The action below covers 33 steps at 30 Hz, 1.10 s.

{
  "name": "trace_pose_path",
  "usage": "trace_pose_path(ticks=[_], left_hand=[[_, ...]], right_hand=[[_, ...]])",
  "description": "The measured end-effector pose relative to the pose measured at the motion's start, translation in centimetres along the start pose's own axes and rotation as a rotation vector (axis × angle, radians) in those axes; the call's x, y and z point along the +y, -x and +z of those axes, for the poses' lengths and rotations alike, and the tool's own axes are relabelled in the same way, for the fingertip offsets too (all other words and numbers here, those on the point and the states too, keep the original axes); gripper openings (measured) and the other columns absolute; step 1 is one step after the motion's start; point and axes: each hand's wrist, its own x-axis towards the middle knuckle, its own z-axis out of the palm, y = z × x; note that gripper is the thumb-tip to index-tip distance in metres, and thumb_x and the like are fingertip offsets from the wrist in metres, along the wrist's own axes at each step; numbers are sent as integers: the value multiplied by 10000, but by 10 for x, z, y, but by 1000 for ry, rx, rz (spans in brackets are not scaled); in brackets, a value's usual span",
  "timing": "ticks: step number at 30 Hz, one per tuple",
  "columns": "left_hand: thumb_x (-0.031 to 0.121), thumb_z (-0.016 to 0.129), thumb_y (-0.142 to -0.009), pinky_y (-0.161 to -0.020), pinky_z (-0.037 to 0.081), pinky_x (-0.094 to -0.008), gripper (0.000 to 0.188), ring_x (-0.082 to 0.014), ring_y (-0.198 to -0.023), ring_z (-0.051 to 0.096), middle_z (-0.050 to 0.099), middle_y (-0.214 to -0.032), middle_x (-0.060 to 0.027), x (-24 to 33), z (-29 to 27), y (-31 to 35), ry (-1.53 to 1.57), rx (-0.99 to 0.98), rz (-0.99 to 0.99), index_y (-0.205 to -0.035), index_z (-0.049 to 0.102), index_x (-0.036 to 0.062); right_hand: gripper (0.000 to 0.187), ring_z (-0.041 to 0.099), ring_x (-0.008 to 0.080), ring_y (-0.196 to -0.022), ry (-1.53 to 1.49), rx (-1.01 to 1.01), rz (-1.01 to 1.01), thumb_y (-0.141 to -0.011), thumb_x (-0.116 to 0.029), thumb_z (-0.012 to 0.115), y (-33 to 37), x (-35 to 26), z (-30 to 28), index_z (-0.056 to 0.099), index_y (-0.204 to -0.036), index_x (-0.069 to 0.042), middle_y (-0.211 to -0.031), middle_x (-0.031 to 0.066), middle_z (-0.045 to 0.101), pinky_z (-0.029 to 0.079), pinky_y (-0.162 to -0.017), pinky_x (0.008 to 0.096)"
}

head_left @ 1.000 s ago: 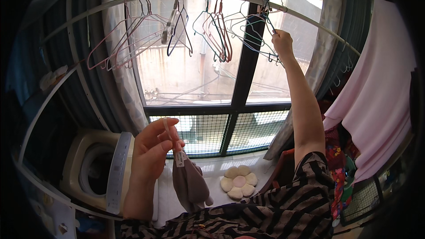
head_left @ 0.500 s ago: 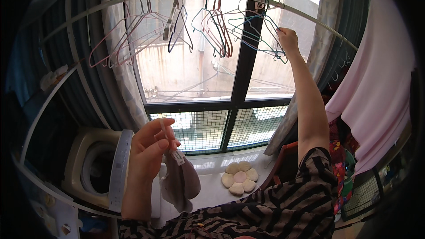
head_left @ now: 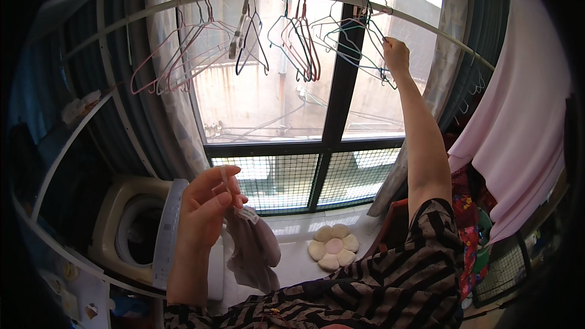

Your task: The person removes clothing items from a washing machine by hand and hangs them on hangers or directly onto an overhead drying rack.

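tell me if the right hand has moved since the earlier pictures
Yes, slightly: the right hand has shifted rightward, a little farther from the dark window post.

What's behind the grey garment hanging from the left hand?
Pale floor shows right of the grey garment, below the left hand, with a flower-shaped cushion further right. Whatever lies directly behind the cloth is covered; can't tell.

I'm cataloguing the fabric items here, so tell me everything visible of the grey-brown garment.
The grey-brown garment hangs from the left hand, bunched in loose folds, in front of the pale floor. It looks like soft, matt cloth. A white label sticks out near its top, and a narrow pale strap, seemingly its own, loops at the hand. The folds hide its full shape.
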Motion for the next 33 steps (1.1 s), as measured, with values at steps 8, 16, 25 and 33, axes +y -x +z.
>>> trace_pose_path(ticks=[8,16,25,33], left_hand=[[142,651,-825,-792,517,-317,322,-131,-688,614,599,-779,-52,-4,5,-1,-4,-46,-25,-1116,600,14],[132,637,-824,-814,516,-318,303,-132,-689,619,599,-785,-49,-9,9,-3,5,-55,-42,-1101,601,14],[132,639,-831,-811,521,-329,296,-135,-689,623,600,-792,-48,-13,5,0,10,-43,-58,-1100,608,16],[150,656,-826,-789,529,-326,290,-138,-677,630,619,-800,-61,-13,-2,4,0,-10,-58,-1087,620,28]], right_hand=[[235,626,378,-894,60,6,-5,-875,-213,488,3,-6,-6,663,-956,-79,-895,184,664,488,-777,464],[241,620,384,-909,53,-63,9,-864,-207,489,1,1,-5,671,-955,-77,-924,188,659,485,-788,470],[245,618,254,-665,-47,-14,-58,-848,-208,549,-3,11,9,685,-938,-25,-689,154,639,456,-657,358],[235,624,381,-800,-117,-56,6,-847,-214,515,-2,8,2,667,-827,-36,-788,207,639,468,-734,432]])
